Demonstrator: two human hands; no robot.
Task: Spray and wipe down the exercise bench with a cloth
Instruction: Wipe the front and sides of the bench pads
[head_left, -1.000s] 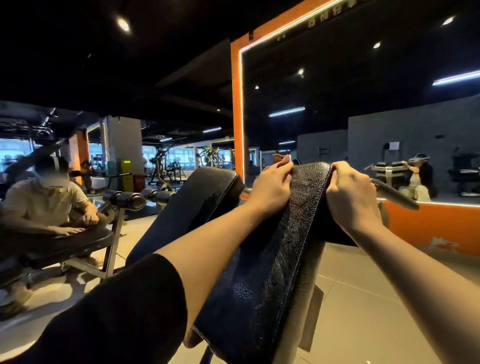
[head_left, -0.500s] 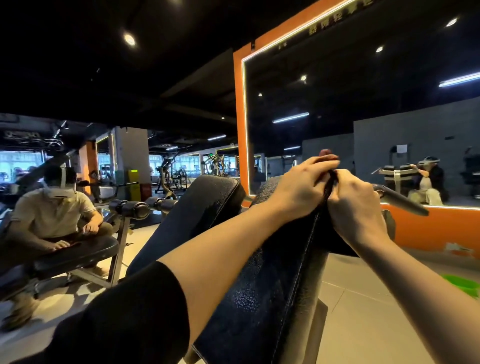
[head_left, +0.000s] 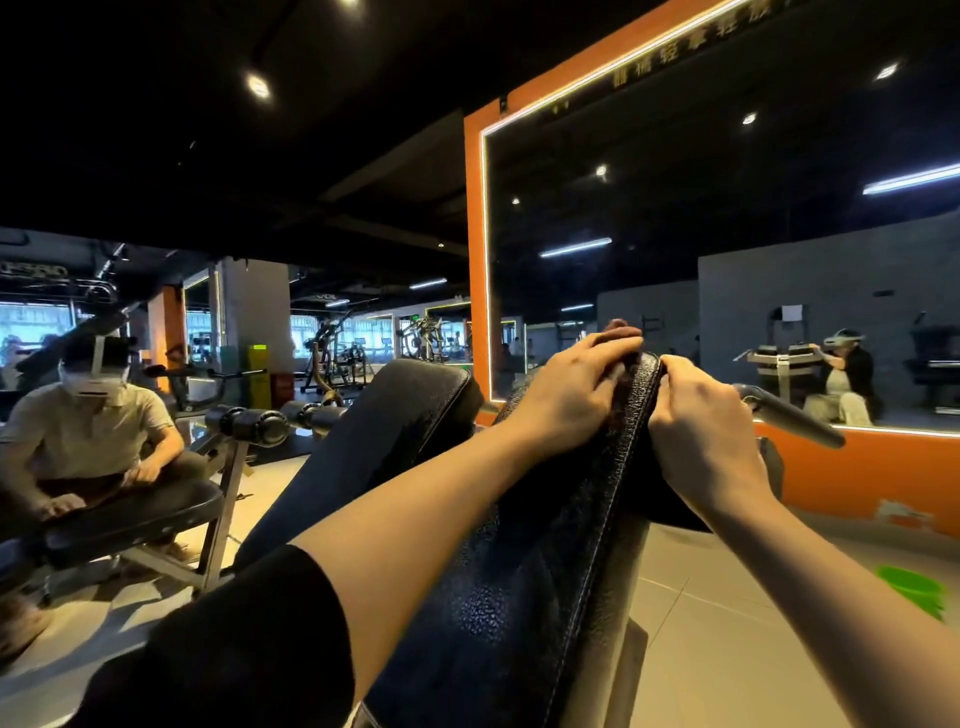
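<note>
The black textured bench pad rises steeply away from me. At its top end my left hand holds a brownish cloth against the pad; only a small bit of cloth shows above the fingers. My right hand grips the pad's right edge beside it, fingers curled over the seam, and the two hands nearly touch. No spray bottle is in view.
A second black pad stands just left. A person sits on another bench at the far left. A black handle sticks out on the right, a green object lies on the tiled floor, and an orange-framed mirror stands behind.
My left hand slid with the cloth from the pad's left top corner rightward to meet my right hand. The right hand kept its grip on the edge.
</note>
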